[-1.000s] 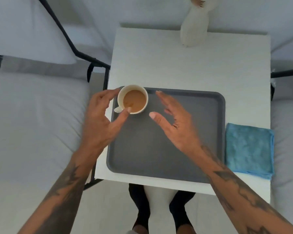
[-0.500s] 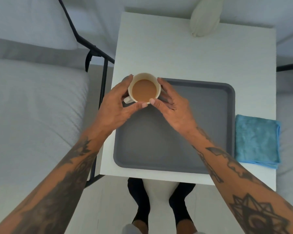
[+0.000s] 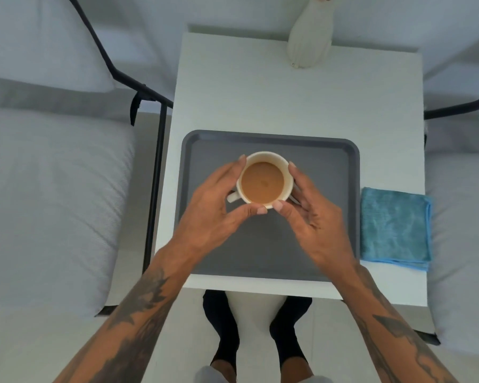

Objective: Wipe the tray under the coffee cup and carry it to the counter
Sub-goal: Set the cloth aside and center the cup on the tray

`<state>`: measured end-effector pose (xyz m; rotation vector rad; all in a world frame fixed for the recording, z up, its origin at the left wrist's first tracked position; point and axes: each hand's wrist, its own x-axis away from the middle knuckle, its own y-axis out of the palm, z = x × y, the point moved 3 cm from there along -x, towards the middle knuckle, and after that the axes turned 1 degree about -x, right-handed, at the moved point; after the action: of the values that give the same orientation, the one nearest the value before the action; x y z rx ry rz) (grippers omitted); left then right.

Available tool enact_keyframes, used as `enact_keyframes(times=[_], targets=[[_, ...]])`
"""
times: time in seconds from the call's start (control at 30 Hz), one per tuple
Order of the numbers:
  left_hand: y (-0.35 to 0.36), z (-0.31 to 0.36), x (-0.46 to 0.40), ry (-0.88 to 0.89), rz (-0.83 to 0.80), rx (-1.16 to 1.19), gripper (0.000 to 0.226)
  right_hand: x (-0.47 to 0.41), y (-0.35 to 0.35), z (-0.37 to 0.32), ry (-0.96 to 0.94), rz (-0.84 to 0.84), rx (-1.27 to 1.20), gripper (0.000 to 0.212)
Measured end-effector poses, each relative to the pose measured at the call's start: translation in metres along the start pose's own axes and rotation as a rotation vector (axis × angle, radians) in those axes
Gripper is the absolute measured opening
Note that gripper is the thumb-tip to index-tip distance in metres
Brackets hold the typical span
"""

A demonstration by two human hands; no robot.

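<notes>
Right, both hands, left hand (image 3: 210, 214) and right hand (image 3: 313, 214), clasp the full coffee cup (image 3: 263, 181) above the grey tray (image 3: 329, 161). Keep it level (brim-full), set it on bare white table (image 3: 260, 92), clear of the blue cloth (image 3: 396, 228).

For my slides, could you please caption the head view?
Both hands, left and right, cup a coffee cup over a grey tray.

Matt grey tray (image 3: 329, 161), smooth, plastic by the look. Glossy white cup (image 3: 287, 172), ceramic-looking, with opaque tan coffee (image 3: 262, 182). Fuzzy blue cloth (image 3: 396, 228), microfibre-like nap. Smooth matt white table (image 3: 288, 100). Thin black metal frame (image 3: 155, 172), satin finish. Soft white bedding (image 3: 47, 203), faintly textured. Chalky matt white ornament (image 3: 309, 42).
</notes>
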<state>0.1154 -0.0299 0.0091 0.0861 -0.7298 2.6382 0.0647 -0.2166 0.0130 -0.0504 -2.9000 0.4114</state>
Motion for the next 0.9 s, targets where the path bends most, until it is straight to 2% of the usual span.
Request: enact_keyframes(times=[0.27,0.57,0.63,0.77,0.83,0.9], targets=[[0.044,-0.007,0.014,-0.042,-0.046,-0.044,0.092,0.023,-0.020,0.030,0.054,-0.032,0.066,0.067],[0.046,-0.010,0.021,-0.039,-0.020,-0.121,0.088,0.024,-0.016,0.041,0.023,-0.068,0.068,0.066],[0.036,-0.012,0.024,-0.022,0.052,-0.167,0.077,0.025,-0.025,0.042,-0.003,-0.017,0.131,0.060],[-0.006,-0.037,0.030,-0.058,0.413,-0.329,0.035,0.020,-0.068,0.059,-0.005,0.323,0.425,0.035],[-0.022,-0.056,0.030,-0.153,0.456,-0.459,0.030,0.015,-0.088,0.074,0.072,0.369,0.534,0.032],[-0.028,-0.070,0.029,-0.229,0.410,-0.530,0.033,0.010,-0.098,0.089,0.140,0.311,0.609,0.034]])
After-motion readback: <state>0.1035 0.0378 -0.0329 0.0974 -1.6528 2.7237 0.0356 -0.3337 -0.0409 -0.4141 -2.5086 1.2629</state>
